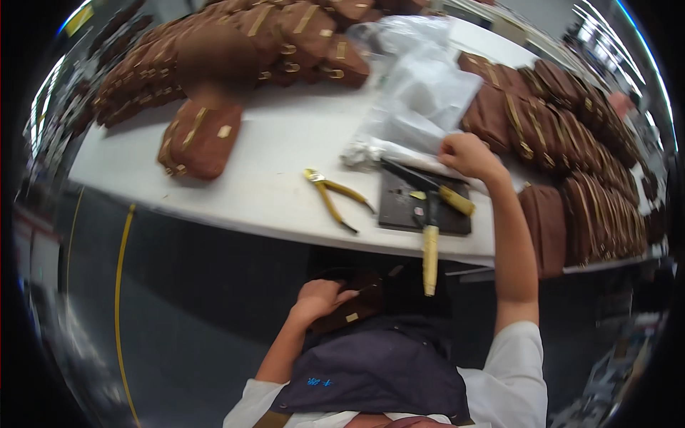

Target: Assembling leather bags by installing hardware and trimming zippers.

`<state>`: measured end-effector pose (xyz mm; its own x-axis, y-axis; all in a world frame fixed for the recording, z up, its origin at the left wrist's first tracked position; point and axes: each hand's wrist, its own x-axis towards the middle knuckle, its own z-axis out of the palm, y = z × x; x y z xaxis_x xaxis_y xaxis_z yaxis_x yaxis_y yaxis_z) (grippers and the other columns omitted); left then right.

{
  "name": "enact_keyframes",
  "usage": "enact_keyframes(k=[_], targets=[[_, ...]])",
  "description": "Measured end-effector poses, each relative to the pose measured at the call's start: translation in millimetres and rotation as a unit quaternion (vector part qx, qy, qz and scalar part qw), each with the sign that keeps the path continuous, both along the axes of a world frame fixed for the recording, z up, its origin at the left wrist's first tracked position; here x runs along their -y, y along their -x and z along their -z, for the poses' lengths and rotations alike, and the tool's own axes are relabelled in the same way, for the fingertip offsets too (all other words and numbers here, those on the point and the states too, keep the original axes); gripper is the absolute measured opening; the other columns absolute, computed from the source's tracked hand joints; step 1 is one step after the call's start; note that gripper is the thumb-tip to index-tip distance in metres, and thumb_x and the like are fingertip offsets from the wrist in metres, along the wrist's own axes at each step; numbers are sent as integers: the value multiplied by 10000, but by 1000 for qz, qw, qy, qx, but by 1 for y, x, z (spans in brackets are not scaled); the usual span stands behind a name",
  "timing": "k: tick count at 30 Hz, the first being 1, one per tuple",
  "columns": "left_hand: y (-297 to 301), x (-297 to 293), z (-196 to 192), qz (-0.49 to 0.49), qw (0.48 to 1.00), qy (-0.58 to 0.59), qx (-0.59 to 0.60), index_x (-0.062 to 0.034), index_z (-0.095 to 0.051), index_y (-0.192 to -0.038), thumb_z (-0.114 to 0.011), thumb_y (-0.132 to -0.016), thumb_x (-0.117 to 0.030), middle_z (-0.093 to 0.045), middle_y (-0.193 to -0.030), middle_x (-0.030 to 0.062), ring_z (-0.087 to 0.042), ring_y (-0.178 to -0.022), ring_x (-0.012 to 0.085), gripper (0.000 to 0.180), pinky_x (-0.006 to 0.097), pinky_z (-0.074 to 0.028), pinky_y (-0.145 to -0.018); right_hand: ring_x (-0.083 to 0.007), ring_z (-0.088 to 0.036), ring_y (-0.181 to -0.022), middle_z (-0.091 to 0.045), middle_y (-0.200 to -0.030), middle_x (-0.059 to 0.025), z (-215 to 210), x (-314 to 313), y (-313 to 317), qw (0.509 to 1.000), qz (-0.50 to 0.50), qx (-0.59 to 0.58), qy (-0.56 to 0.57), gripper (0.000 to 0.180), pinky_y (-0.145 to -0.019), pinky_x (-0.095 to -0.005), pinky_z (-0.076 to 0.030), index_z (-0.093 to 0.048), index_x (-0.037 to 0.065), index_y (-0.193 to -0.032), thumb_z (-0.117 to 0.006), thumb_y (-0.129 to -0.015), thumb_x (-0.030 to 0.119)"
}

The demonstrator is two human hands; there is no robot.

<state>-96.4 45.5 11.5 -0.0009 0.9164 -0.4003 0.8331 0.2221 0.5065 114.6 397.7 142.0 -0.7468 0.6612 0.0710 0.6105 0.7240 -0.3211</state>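
A workroom with a dark grey floor [171, 299] and bright lights surrounds a white table [285, 135]; two yellow lines [120, 285] mark the floor, left of the dark block [396, 207] on the table's near side. Two heaps of brown bags stand on the table: the left heap [307, 36] beyond the block and to its left, the right heap [556, 135] to its right; they overlap too much to count. One sheet-like mass of clear plastic [421, 85] lies beyond the block, its long axis running away from it.

One brown work bag [351, 317] sits below the block and to its left, against the dark apron [371, 371]; shadow hides which way its ends point. One lone bag [202, 139] lies far left of the block.

The left hand [321, 296] grips the work bag. The right hand [471, 155], fingers curled, is at the plastic just beyond the block; I cannot tell whether it pinches it.

One yellow-handled pair of pliers [335, 187] lies left of the block, jaws away; two yellow-handled tools [430, 260] lie across it.
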Motion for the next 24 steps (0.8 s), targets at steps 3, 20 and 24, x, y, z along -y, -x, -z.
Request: enact_keyframes(k=[3,20,24], targets=[[-9,2,5,6,999,-19,-47,-58,-705,-971,-661,-918,-407,-724,-922,186,-695,-898,379,355,502,-536,-779,-323,-706,-755,-722,-792,-169,2,-8,0,999,-44,9,9,153,-728,-419,-545,-739,39,-862,-706,-782,165],[-47,10,0,-38,987,-145,52,-97,-670,-997,-742,-862,-338,-694,-867,117,-678,-790,332,285,453,-515,-694,-48,-565,-751,-655,-863,-1,10,99,-54,908,147,-378,106,156,-671,-240,-485,-701,3,-1071,-651,-939,70],[-29,14,-26,-65,983,-97,145,-80,-681,-1056,-770,-838,-294,-720,-858,146,-707,-805,332,318,415,-535,-730,-41,-601,-781,-677,-862,18,30,138,-67,872,154,-430,175,133,-712,-212,-490,-702,4,-1039,-723,-919,59]])
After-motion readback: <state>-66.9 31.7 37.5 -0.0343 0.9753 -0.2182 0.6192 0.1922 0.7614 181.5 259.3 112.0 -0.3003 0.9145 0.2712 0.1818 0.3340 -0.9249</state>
